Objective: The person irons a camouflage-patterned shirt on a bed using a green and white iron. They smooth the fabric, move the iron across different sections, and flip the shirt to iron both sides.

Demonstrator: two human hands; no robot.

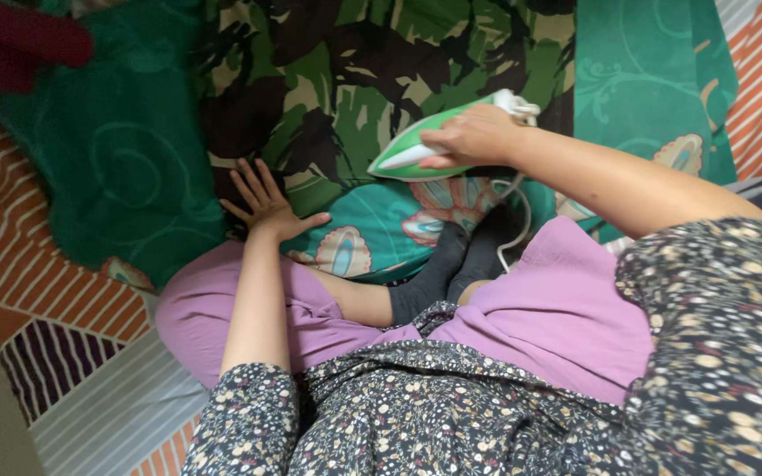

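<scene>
Nearest: one dark floral-print dress over lilac trousers. Right hand clenched round one green-and-white plastic iron, resting on one camouflage-patterned cloth. Left hand flat, fingers spread, pressing that cloth's edge. Two grey socks.

Iron: green and white, sole down on the camouflage cloth, nose pointing left in the view, white cord trailing from its rear toward the lap. Camouflage cloth: green, black and tan, spread flat over teal patterned bedding, its near edge lying just beside the knees.
</scene>
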